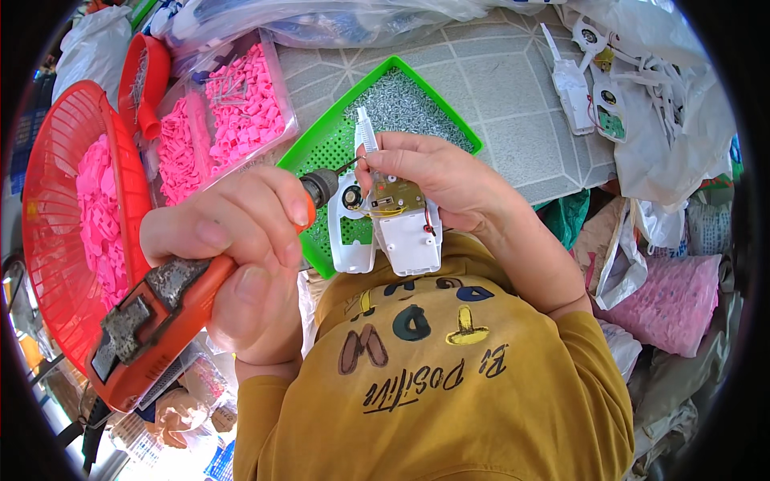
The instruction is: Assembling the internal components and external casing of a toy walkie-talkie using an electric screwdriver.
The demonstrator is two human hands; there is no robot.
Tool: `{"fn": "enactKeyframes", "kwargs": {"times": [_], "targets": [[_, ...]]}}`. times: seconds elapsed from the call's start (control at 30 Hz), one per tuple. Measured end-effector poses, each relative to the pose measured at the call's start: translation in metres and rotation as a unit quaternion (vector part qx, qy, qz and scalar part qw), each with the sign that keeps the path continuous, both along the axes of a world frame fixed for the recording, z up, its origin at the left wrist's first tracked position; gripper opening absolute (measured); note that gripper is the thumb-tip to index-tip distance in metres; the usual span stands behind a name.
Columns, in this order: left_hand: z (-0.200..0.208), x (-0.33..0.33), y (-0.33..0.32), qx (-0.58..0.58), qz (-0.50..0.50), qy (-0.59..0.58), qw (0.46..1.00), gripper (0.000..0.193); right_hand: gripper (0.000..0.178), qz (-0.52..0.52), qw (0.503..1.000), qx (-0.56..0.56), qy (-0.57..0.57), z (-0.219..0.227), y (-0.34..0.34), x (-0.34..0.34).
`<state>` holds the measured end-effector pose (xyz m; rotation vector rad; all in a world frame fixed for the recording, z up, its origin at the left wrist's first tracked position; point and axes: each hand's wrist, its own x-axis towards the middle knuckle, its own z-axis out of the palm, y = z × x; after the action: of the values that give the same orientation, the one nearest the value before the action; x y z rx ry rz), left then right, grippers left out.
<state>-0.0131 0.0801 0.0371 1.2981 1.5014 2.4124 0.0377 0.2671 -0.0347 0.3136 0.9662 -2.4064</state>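
Note:
My left hand (pixel 241 232) is wrapped round an orange electric screwdriver (pixel 160 337), its thin bit pointing up and right. With my right hand (pixel 449 172) I grip an opened white plastic housing (pixel 409 240), thumb and fingertips pinched close by the bit. Whether a screw sits at the bit's tip is hidden by those fingers. Inside the housing show a brownish circuit board (pixel 401 196), a round black speaker (pixel 352 197) and thin wires. Beneath it lies a green tray (pixel 393 62) with a perforated bottom, its far right part covered in small silvery screws (pixel 409 104).
Left stand a red basket (pixel 48 208) of pink parts, a red container (pixel 132 88) with metal pins and a clear tray (pixel 290 120) of pink pieces. Far right, opened white housings (pixel 573 96) lie by plastic bags (pixel 666 152). A pink bag (pixel 666 305) is below.

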Motion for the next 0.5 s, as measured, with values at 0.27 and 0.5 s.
{"fn": "enactKeyframes", "kwargs": {"times": [0.27, 0.5], "targets": [[0.0000, -0.0052, -0.0042, 0.001, -0.020, 0.001, 1.000, 0.031, 0.016, -0.001, 1.000, -0.005, 0.007, -0.0003, 0.0001, -0.0001], [0.0009, -0.0045, -0.0041, -0.004, -0.019, 0.005, 1.000, 0.031, 0.016, 0.005, 1.000, -0.001, 0.017, -0.0002, -0.0001, -0.0001]]}}
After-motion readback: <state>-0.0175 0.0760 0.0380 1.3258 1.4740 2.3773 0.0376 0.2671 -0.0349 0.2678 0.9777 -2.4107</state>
